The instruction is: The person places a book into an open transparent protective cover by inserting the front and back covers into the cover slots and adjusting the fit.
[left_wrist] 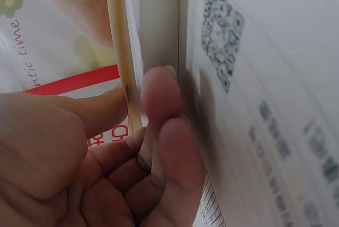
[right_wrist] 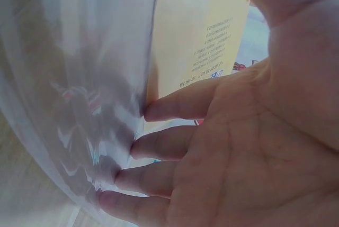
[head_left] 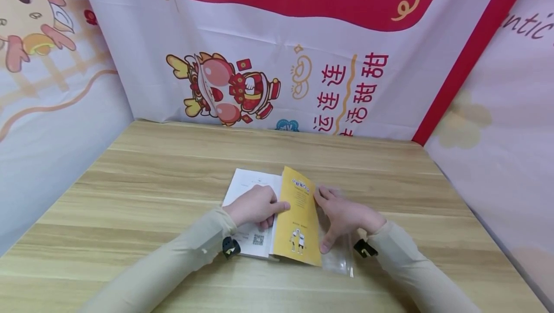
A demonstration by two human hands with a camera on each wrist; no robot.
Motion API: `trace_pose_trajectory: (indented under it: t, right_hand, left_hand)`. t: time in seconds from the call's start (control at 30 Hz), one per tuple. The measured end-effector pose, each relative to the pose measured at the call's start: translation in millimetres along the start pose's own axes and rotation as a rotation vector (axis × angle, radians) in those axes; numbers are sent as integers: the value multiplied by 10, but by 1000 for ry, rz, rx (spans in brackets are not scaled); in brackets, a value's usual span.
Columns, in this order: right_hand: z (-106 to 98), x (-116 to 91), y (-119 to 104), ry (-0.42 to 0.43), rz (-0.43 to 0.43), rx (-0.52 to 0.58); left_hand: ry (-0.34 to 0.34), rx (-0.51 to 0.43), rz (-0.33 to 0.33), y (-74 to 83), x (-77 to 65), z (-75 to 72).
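Note:
A book lies on the table with a white page point(head_left: 251, 178) showing on its left side, a QR code printed near the bottom. Beside that page a yellow cover flap point(head_left: 298, 219) stands tilted up. My left hand point(head_left: 256, 203) pinches the flap's left edge, thumb on the yellow face and fingers behind it; the left wrist view shows the curled fingers against the white page point(left_wrist: 275, 52). With fingers spread and nearly straight, my right hand point(head_left: 346, 213) touches a clear plastic cover point(head_left: 339, 261) at the flap's right edge. In the right wrist view, the fingertips press the plastic point(right_wrist: 74, 79).
The book rests on a wood-grain table point(head_left: 182, 154). Behind it hangs a printed cloth point(head_left: 259, 29) with a red border and a cartoon dragon. More printed cloth point(head_left: 489, 111) hangs at the right and left sides.

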State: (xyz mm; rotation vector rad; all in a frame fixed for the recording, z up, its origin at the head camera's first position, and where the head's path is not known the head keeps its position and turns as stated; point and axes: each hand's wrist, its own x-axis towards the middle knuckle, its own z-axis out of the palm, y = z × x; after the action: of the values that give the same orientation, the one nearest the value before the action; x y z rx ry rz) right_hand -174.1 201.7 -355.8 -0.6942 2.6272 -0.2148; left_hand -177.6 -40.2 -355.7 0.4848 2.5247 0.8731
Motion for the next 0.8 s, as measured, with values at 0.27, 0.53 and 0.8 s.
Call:
trace_pose_trajectory:
  t: [0.27, 0.53, 0.8]
  right_hand:
    - [6, 6, 0, 3, 2, 6]
    - [12, 2, -17, -3, 13, 18]
    - [-4, -1, -22, -5, 0, 10]
  left_hand:
    - [9, 11, -4, 10, -3, 24]
    - [26, -103, 72, 0, 27, 29]
    - [40, -54, 83, -7, 42, 7]
